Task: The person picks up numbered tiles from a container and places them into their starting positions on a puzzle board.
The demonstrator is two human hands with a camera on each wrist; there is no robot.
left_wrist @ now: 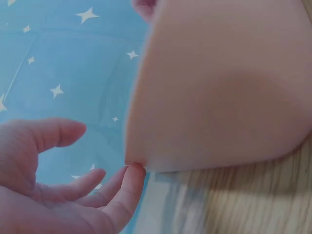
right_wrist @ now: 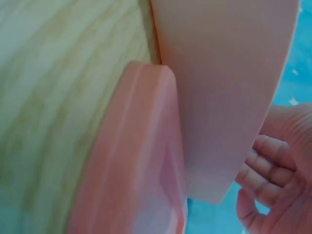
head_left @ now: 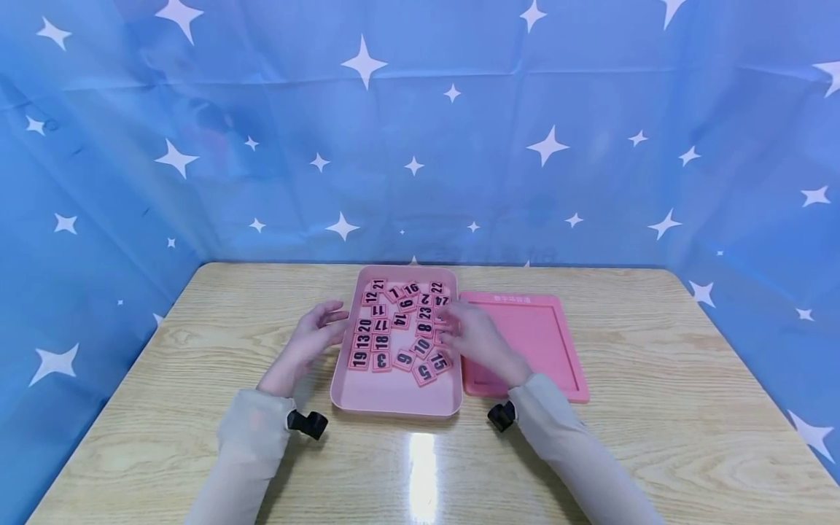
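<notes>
A pale pink tray [head_left: 397, 399] lies on the table, holding several pink number tiles [head_left: 381, 343] marked with black numerals. Beside the tray's left wall is my left hand [head_left: 315, 339], its fingers extended and a fingertip touching the wall's edge in the left wrist view. Over the tray's right rim reaches my right hand [head_left: 482, 339]; its fingers are loosely bent above the right-hand tiles and hide some of them. In the right wrist view, the tray's wall [right_wrist: 219, 97] covers part of those fingertips, and no tile shows in the hand.
A darker pink square frame board [head_left: 534, 343] with a raised rim lies against the tray's right side, partly under my right forearm. Both stand on a light wood table [head_left: 656, 379]. A blue curtain [head_left: 420, 197] with white stars hangs behind and at the sides.
</notes>
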